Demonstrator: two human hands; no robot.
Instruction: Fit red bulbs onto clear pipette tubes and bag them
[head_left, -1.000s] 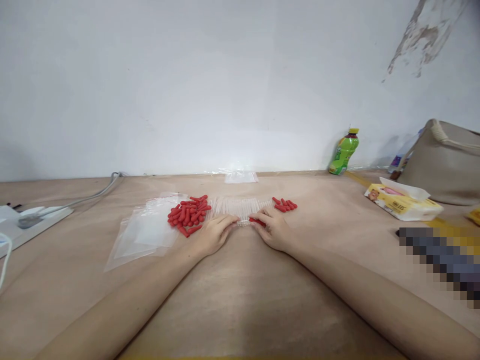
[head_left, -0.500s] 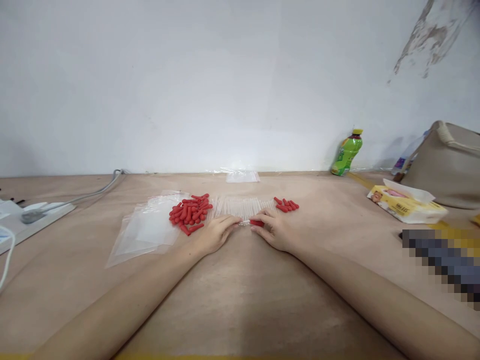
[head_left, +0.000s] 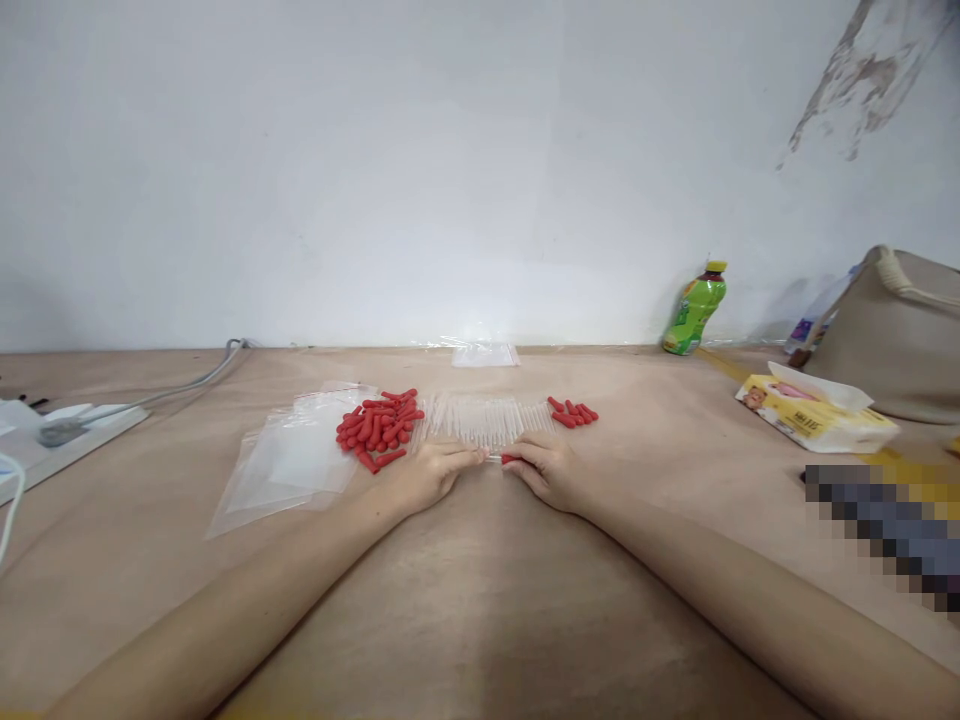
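My left hand (head_left: 442, 472) pinches one end of a thin clear dropper tube (head_left: 494, 458) just in front of the row of tubes. Between the fingertips of my right hand (head_left: 553, 472) is a red rubber dropper bulb (head_left: 510, 459), lined up with that tube; whether the tube is inside the bulb I cannot tell. Many more clear tubes (head_left: 484, 418) lie side by side behind both hands. A heap of red bulbs (head_left: 375, 425) rests left of the tubes, and several other bulbs (head_left: 574, 412) lie to their right.
Clear plastic bags (head_left: 262, 480) lie beneath and left of the red heap. A power strip (head_left: 97, 425) with cables is at far left. On the right are a green bottle (head_left: 695, 310), a tissue box (head_left: 814, 412), a beige bag (head_left: 885, 330) and a blurred dark object (head_left: 877, 530).
Both hands have drawn slightly toward me, away from the row. The pinched tube now shows apart from the row, with its end at the red bulb.
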